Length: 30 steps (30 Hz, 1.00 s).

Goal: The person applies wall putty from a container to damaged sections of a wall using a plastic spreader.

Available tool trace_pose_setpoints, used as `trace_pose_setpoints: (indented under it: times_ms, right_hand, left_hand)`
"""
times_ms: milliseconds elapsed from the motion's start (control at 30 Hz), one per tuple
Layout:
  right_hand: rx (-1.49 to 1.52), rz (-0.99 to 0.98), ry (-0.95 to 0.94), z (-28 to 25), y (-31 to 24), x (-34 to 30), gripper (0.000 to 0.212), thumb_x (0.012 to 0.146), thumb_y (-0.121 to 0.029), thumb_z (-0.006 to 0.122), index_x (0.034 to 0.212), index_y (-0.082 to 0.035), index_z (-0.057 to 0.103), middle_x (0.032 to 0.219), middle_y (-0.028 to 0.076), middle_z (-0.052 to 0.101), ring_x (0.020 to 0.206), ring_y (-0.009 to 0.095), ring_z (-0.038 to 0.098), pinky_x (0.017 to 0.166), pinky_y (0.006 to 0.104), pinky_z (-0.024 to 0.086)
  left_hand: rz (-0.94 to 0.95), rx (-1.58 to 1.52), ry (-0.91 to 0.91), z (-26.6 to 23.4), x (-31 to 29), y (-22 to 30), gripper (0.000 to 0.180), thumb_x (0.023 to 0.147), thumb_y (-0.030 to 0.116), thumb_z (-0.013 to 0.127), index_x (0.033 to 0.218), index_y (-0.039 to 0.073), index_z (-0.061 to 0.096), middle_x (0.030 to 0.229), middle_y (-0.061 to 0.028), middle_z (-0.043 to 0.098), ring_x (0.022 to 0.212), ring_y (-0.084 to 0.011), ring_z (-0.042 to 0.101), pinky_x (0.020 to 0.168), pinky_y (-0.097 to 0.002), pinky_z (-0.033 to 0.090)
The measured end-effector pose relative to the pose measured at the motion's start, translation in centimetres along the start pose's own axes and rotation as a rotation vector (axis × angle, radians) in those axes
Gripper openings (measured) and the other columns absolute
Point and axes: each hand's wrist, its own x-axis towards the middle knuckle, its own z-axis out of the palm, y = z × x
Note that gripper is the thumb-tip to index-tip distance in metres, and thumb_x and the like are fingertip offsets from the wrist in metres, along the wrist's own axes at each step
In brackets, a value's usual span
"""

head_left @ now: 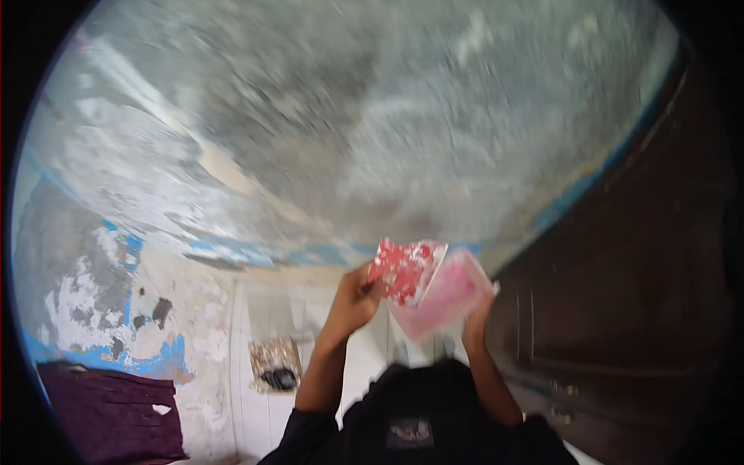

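My left hand is closed on the left side of a flat red scraper, a squarish plate smeared with white paste. Behind it and overlapping it is a pale pink plastic tray, slightly blurred, with a deeper pink patch inside. My right hand grips that tray by its right side. Both things are held up in front of my chest, before a rough wall coated in grey and white. I cannot tell whether the scraper touches the tray.
A dark brown wooden door or cabinet stands close on my right. White floor tiles lie below, with a speckled board bearing a black bundle. Purple cloth hangs at the lower left. Flaking blue paint marks the left wall.
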Motion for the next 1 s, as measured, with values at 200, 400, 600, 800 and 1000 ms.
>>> trace_pose_setpoints:
  times_ms: [200, 400, 600, 800, 1000]
  right_hand:
    - [-0.009, 0.01, -0.032, -0.6, 1.2, -1.1, 0.065, 0.109, -0.051, 0.023, 0.146, -0.001, 0.041, 0.14, 0.011, 0.05, 0.13, 0.023, 0.048, 0.111, 0.0367, 0.036]
    - [0.023, 0.033, 0.003, 0.4, -0.2, -1.4, 0.07, 0.107, -0.057, 0.024, 0.144, 0.0, 0.042, 0.14, 0.016, 0.048, 0.13, 0.027, 0.047, 0.112, 0.0404, 0.034]
    - [0.064, 0.087, 0.014, 0.0, 0.4, -1.2, 0.068, 0.108, -0.055, 0.025, 0.145, 0.0, 0.04, 0.14, 0.015, 0.048, 0.131, 0.027, 0.047, 0.111, 0.0401, 0.035]
    - [0.067, 0.097, 0.03, -0.6, 0.4, -0.6, 0.067, 0.108, -0.053, 0.025, 0.144, 0.001, 0.041, 0.139, 0.015, 0.05, 0.13, 0.027, 0.049, 0.11, 0.0401, 0.036]
    - [0.062, 0.079, 0.029, -1.1, 0.6, -1.5, 0.066, 0.108, -0.054, 0.026, 0.145, 0.0, 0.041, 0.138, 0.014, 0.051, 0.129, 0.026, 0.05, 0.109, 0.0399, 0.038]
  left_hand:
    - [0.685, 0.54, 0.472, -6.1, 4.5, 12.5, 0.026, 0.098, -0.003, 0.051, 0.122, -0.003, 0.058, 0.099, -0.0208, 0.066, 0.082, -0.0267, 0.065, 0.073, -0.0314, 0.049]
    - [1.259, 1.022, 0.82, -8.3, 10.5, 24.9, 0.042, 0.088, -0.013, 0.052, 0.128, -0.001, 0.057, 0.115, -0.0197, 0.064, 0.101, -0.0372, 0.064, 0.086, -0.0407, 0.053]
    - [1.301, 1.365, 0.924, -8.4, 16.7, 26.5, 0.062, 0.079, -0.012, 0.055, 0.14, 0.002, 0.052, 0.134, -0.0209, 0.059, 0.122, -0.0381, 0.059, 0.102, -0.0474, 0.048]
    - [1.247, 1.506, 0.873, -6.4, 21.1, 21.7, 0.067, 0.077, -0.014, 0.056, 0.142, 0.004, 0.053, 0.139, -0.0195, 0.058, 0.127, -0.0363, 0.058, 0.105, -0.0447, 0.05]
    - [1.145, 1.162, 0.631, -5.7, 14.2, 22.6, 0.055, 0.078, -0.009, 0.057, 0.133, -0.001, 0.059, 0.127, -0.0245, 0.064, 0.112, -0.0354, 0.067, 0.092, -0.0419, 0.056]
